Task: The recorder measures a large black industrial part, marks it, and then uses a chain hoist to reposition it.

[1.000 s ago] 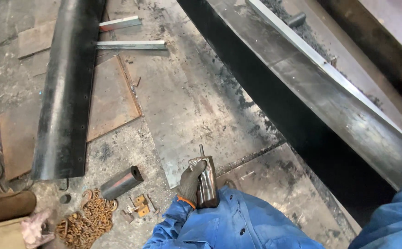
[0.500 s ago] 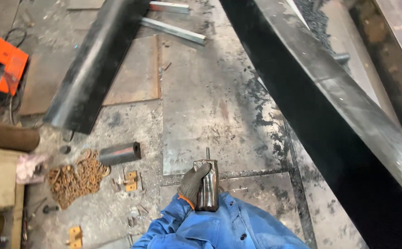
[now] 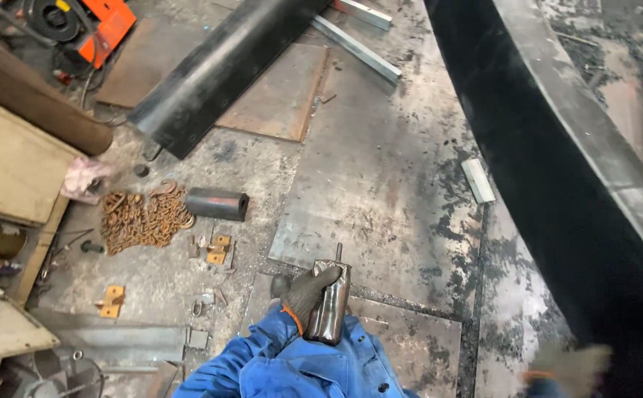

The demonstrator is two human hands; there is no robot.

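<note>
My left hand, in a dark glove with an orange cuff and a blue sleeve, grips a dark, shiny metal block with a short pin sticking out of its top. It is held upright over the steel floor plates. My right hand, also gloved, shows only as a blur at the bottom right corner beside a long black steel beam. Whether it holds anything is hidden by the blur.
A second black beam lies at the upper left over a rusty plate. A short black pipe piece, a heap of rusty chain, small yellow brackets, an orange machine and wooden boards crowd the left side.
The view has swung left and down, bringing the chain, pipe piece and boards closer. My left hand keeps its grip on the metal block. My right hand has come into view at the bottom right.
</note>
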